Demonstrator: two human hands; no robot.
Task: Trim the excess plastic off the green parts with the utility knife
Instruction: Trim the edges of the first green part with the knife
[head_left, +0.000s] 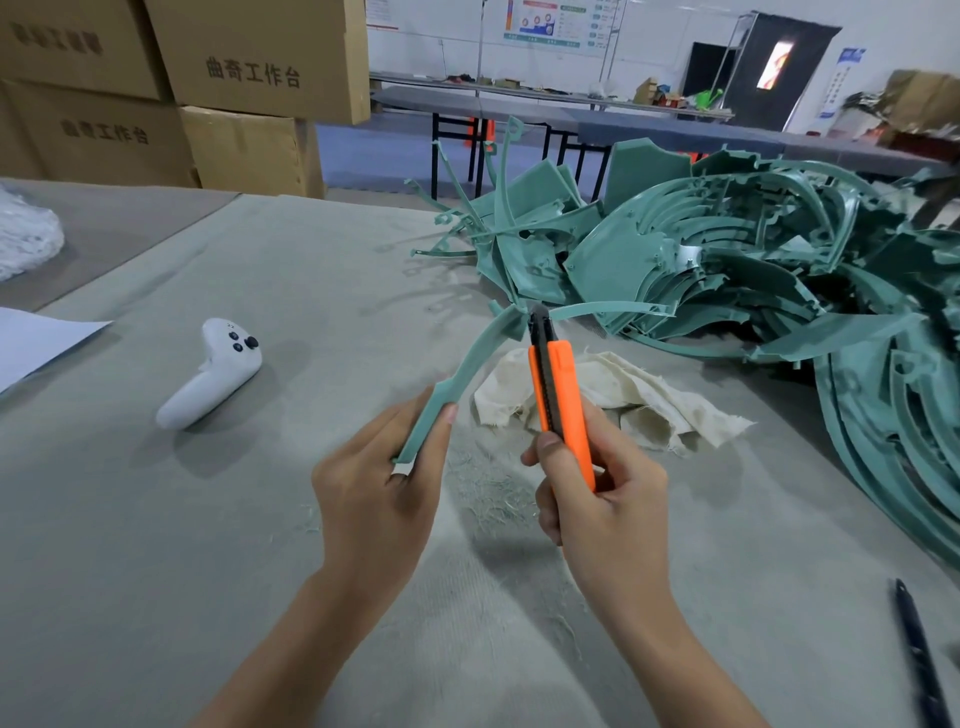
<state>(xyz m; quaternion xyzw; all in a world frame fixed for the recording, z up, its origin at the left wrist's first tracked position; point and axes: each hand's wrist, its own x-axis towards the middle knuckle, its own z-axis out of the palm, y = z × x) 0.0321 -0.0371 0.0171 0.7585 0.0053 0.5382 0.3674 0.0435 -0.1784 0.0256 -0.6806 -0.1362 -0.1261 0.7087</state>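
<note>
My left hand (376, 486) grips the near end of a long curved green part (470, 358) that arches up and away over the table. In my right hand (605, 499) I hold an orange utility knife (558, 395) upright, thumb on its side. The knife's dark tip meets the green part near its far bend, around the spot where a thin green strip branches off to the right. A big pile of green parts (727, 270) lies at the right and far side of the table.
The grey cloth-covered table (218, 545) carries a white handheld controller (215, 371) at the left, a cream rag (623, 397) under the knife, fine shavings (488, 493) between my hands, a black pen (917, 649) at the right edge and white paper (36, 343). Cardboard boxes (208, 93) stack behind.
</note>
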